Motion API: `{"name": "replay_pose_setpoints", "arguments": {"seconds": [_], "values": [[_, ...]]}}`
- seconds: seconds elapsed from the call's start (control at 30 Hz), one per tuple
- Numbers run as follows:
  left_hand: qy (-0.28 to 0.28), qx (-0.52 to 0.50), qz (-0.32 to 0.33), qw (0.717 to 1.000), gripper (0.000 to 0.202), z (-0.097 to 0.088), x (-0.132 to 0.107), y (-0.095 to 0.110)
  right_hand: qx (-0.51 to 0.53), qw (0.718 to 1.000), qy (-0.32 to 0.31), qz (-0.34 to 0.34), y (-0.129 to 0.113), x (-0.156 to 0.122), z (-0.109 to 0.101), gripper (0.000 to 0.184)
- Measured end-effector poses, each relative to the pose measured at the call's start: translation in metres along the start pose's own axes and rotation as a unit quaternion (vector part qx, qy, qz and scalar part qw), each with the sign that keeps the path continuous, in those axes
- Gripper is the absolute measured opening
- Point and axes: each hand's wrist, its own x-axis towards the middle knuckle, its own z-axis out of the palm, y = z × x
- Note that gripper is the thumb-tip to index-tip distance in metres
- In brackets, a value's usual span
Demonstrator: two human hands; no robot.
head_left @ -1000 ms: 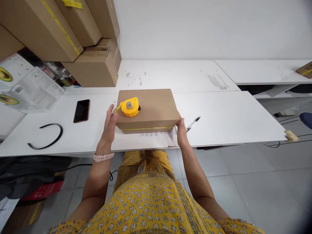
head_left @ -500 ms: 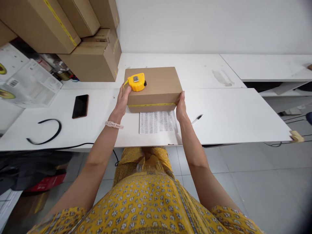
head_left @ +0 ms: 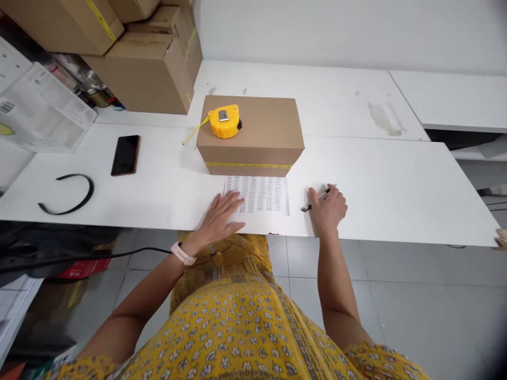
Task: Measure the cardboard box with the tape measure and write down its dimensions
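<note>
Now stands at the near edge of the white table [head_left: 396,190]. Rests the left hand [head_left: 222,216] flat on the near left corner of the printed sheet [head_left: 263,194], fingers spread and released, gripping nothing. Wears a pale watch [head_left: 182,253] on that wrist. Lays the right hand [head_left: 329,207] over the pen [head_left: 305,208] just right of the sheet, fingers bent and closing around its barrel, dark tip poking out to the left. Cannot tell whether the pen is lifted off the tabletop.

Just beyond the sheet and touching its far edge, a closed cardboard box [head_left: 257,134] with a yellow strip along its near face. On the box's left half, a yellow tape measure [head_left: 225,121], a short length of tape trailing off the left side.

Further left on the table, a black phone [head_left: 125,154] face up and a curved black band [head_left: 67,196]. At the far left, stacked brown cartons [head_left: 146,68].
</note>
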Motion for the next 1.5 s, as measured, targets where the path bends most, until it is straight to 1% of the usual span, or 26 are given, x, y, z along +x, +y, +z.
{"name": "replay_pose_setpoints", "arguments": {"seconds": [0.03,0.07,0.1,0.17,0.27,0.33,0.37,0.4,0.43,0.47,0.53,0.57,0.6,0.63,0.67,0.73,0.8,0.87,0.97,1.07,1.17,1.3,1.5], "values": [[-0.053,0.026,0.009,0.998,0.066,0.004,-0.001,0.0,-0.018,0.999,-0.031,-0.011,0.0,-0.001,-0.003,0.06],[-0.086,0.05,0.011,0.995,0.07,0.006,-0.001,-0.001,-0.031,0.998,-0.057,-0.017,-0.001,-0.001,-0.007,0.057],[-0.103,0.07,0.01,0.992,0.073,0.007,0.0,-0.002,-0.041,0.996,-0.08,-0.02,-0.002,0.001,-0.01,0.054],[-0.11,0.096,0.006,0.989,0.076,0.008,0.001,-0.003,-0.058,0.991,-0.119,-0.025,-0.003,0.006,-0.016,0.047],[-0.102,0.112,0.002,0.989,0.077,0.009,0.002,-0.003,-0.042,0.988,-0.146,-0.04,-0.002,0.015,-0.022,0.044],[-0.094,0.12,0.0,0.988,0.077,0.01,0.001,-0.002,0.041,0.987,-0.153,-0.026,0.0,0.017,-0.023,0.042],[-0.092,0.126,-0.002,0.988,0.077,0.011,0.0,-0.002,0.109,0.982,-0.151,-0.006,0.001,0.015,-0.023,0.042],[-0.091,0.132,-0.003,0.987,0.078,0.012,0.0,-0.001,0.19,0.971,-0.146,0.02,0.002,0.011,-0.023,0.042],[-0.092,0.14,-0.004,0.986,0.078,0.013,0.0,-0.001,0.275,0.951,-0.135,0.046,0.002,0.005,-0.022,0.041],[-0.095,0.148,-0.006,0.984,0.078,0.013,0.0,0.0,0.354,0.925,-0.12,0.067,0.002,-0.002,-0.022,0.04],[-0.103,0.167,-0.011,0.981,0.077,0.013,0.001,0.001,0.46,0.879,-0.091,0.081,0.0,-0.022,-0.02,0.039],[-0.107,0.176,-0.013,0.978,0.076,0.012,0.002,0.002,0.485,0.867,-0.082,0.077,-0.001,-0.033,-0.02,0.04],[-0.111,0.184,-0.015,0.977,0.076,0.012,0.002,0.002,0.492,0.865,-0.072,0.067,-0.003,-0.043,-0.018,0.042],[-0.114,0.19,-0.017,0.975,0.076,0.011,0.003,0.003,0.482,0.872,-0.062,0.054,-0.005,-0.053,-0.017,0.043],[-0.116,0.193,-0.019,0.974,0.075,0.011,0.003,0.004,0.458,0.887,-0.05,0.037,-0.007,-0.06,-0.015,0.044],[-0.117,0.19,-0.023,0.974,0.074,0.011,0.004,0.006,0.378,0.925,-0.025,-0.008,-0.012,-0.071,-0.01,0.042],[-0.115,0.181,-0.027,0.976,0.073,0.011,0.004,0.006,0.28,0.958,-0.007,-0.057,-0.016,-0.074,-0.006,0.037],[-0.11,0.17,-0.027,0.979,0.073,0.011,0.004,0.006,0.198,0.976,0.011,-0.089,-0.02,-0.073,-0.001,0.031],[-0.109,0.153,-0.019,0.982,0.08,0.011,0.004,0.004,0.136,0.986,0.036,-0.095,-0.021,-0.07,0.004,0.026],[-0.119,0.14,-0.008,0.983,0.092,0.01,0.004,0.0,0.106,0.989,0.045,-0.096,-0.019,-0.069,0.008,0.024],[-0.129,0.131,0.001,0.983,0.1,0.011,0.004,-0.004,0.08,0.988,0.055,-0.117,-0.016,-0.07,0.011,0.019],[-0.126,0.126,0.011,0.984,0.101,0.012,0.005,-0.008,0.05,0.988,0.059,-0.131,-0.016,-0.07,0.014,0.014],[-0.129,0.131,0.01,0.983,0.1,0.011,0.006,-0.006,0.037,0.988,0.062,-0.136,-0.016,-0.07,0.017,0.011]]}}
